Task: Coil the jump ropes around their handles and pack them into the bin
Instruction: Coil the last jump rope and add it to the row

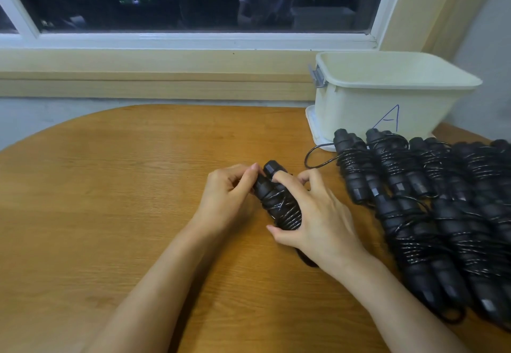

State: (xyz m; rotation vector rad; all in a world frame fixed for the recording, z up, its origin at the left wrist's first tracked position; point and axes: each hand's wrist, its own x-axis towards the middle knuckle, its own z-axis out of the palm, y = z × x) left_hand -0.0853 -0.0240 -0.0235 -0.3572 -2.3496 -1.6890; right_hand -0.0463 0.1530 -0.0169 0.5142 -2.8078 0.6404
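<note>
- While you hold the rope [279,208] over the middle of the table [138,186], both hands are on it. It is a black bundle, cord wound round two handles laid side by side.
- Left hand [229,189]: fingers curled, thumb and fingertips pinching the upper end of the near handle, just under the caps [269,167].
- Right hand [320,217]: spread wide over the bundle, index finger [282,177] laid across the top, thumb [276,232] tucked under the lower end. The grip is loose-fingered but closed round the coil.
- Handling, as a guess: light overall. The handles are rigid, the cord thin, glossy and springy, so it is likely to slip and unwind if the last turn is let go.
- Take hold across the wound middle, so your fingers trap the turns against the handles. Holding by a cap alone leaves the coil free to slacken.
- I cannot tell where the cord's free end lies; your hands cover it.
- Pile [442,214] of finished bundles lies in rows at the right edge of the table, touching one another. One loose loop [311,156] sticks out from the nearest bundle toward the bin and may snag when lifted.
- Bin [373,98]: cream, open-topped, marked "A", at the far right of the table, just behind the pile. Its floor is hidden, so I cannot say what is inside.
- Packing looks not yet begun; carry each bundle squeezed shut until it lies in the bin.
</note>
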